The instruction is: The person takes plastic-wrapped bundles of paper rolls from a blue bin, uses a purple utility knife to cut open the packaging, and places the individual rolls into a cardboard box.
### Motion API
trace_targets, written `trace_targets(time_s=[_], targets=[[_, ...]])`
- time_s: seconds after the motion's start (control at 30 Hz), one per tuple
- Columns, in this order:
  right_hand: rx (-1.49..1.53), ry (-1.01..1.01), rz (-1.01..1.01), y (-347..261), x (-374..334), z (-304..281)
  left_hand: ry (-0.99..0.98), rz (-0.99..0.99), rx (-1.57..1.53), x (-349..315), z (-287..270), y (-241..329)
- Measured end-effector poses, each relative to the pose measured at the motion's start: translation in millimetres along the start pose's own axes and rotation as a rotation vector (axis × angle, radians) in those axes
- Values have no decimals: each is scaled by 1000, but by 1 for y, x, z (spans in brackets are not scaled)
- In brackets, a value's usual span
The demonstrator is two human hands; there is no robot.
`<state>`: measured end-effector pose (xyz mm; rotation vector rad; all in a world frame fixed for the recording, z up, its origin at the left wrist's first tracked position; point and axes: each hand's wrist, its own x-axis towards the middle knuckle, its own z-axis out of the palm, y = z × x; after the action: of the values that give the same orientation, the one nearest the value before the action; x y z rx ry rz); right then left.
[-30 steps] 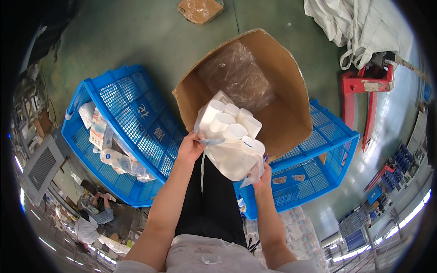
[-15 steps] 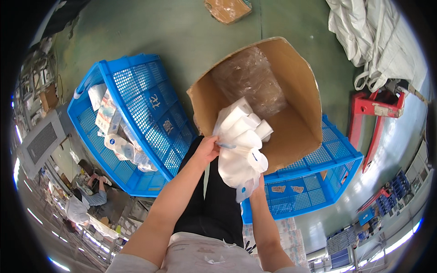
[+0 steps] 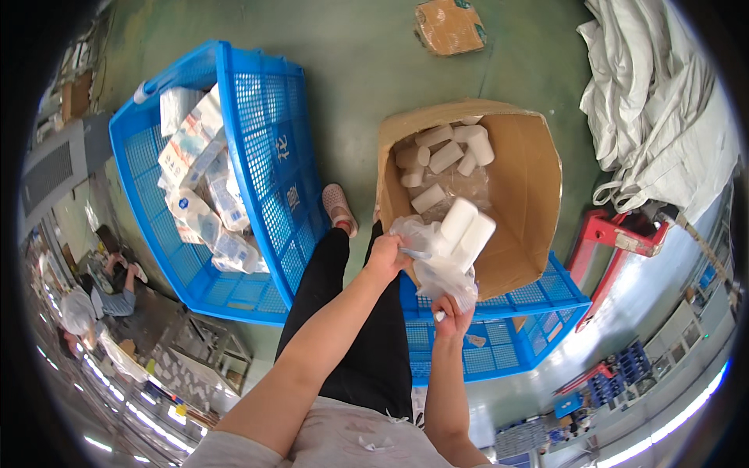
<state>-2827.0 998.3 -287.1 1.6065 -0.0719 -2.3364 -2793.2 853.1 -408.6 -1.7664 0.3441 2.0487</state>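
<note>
Just beyond a worker's bare hands, over the near side of an open cardboard box, a translucent plastic bag gives up its load of white rolls. The left hand has its fingers closed on the bag's near left edge; the right hand, lower and to the right, is curled tight around the bag's gathered end.

Half a second earlier the bag bulged with a cluster of rolls and only crumpled plastic film showed on the box floor. Now loose rolls lie scattered over that film, well ahead of both hands, and the bag has gone slack. By all appearances, the emptying is nearly done.

Two white rolls remain at the bag's mouth, ahead of the right hand and to the right of the left. They sit side by side, long axes almost parallel, running away from the worker with a slight lean to the right, far ends aimed into the box. Those already fallen lie at mixed angles. Left of the left hand stands a blue crate of wrapped packs.
</note>
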Motion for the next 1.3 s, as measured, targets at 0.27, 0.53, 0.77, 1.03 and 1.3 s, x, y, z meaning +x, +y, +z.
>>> trace_targets(time_s=[0.27, 0.53, 0.77, 1.03, 1.3], targets=[[-570, 207, -88, -11, 7, -26, -299, -50, -318, -42, 12, 4], [-1431, 726, -401, -115, -142, -39, -306, 390, 71, -150, -137, 138], [-1802, 931, -339, -94, -159, -31, 1387, 943, 781, -86, -343, 234], [-2058, 998, -312, -72, -158, -21, 1649, 714, 721, -31, -387, 285], [-2224, 1042, -307, -97, -181, -9, 1027, 1119, 866, -45, -355, 186]])
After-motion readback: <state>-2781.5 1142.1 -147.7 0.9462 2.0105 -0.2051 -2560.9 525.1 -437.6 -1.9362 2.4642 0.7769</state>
